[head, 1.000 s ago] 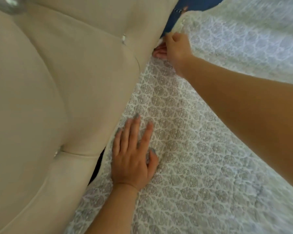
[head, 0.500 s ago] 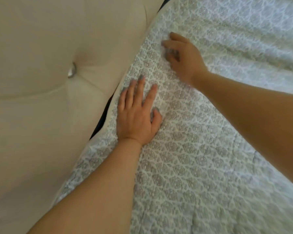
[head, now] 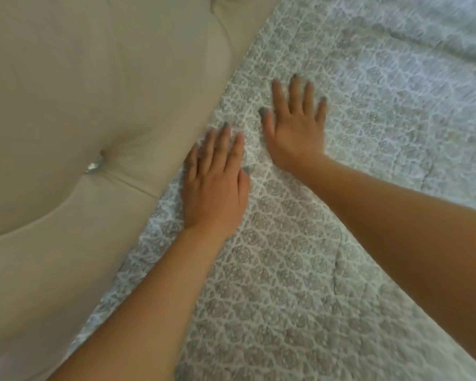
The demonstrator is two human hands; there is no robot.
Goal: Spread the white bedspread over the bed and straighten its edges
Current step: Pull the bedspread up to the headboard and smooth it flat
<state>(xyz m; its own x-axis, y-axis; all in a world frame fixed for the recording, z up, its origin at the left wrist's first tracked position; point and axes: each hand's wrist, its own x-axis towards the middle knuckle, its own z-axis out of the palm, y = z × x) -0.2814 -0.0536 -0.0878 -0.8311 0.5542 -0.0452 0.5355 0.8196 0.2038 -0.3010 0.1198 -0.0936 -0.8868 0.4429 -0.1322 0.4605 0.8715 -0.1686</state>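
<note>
Here the white bedspread (head: 286,284) lies spread across the right, its edge meeting the beige tufted headboard (head: 80,92) at left. The left hand (head: 215,188) and right hand (head: 294,127) lie flat on it near that edge, fingers (head: 296,92) straight, gripping nothing. A shiny button (head: 94,165) dimples the headboard

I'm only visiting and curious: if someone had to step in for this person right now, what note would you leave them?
Left hand: flat, fingers straight, pressing the bedspread at its edge beside the beige tufted headboard.
Right hand: flat, fingers spread, on the bedspread a little farther in.
Done: the bedspread covers this part of the bed and its edge runs along the headboard.
Left: smooth the soft ripples toward the far right. The other edges are out of view, so check them.
</note>
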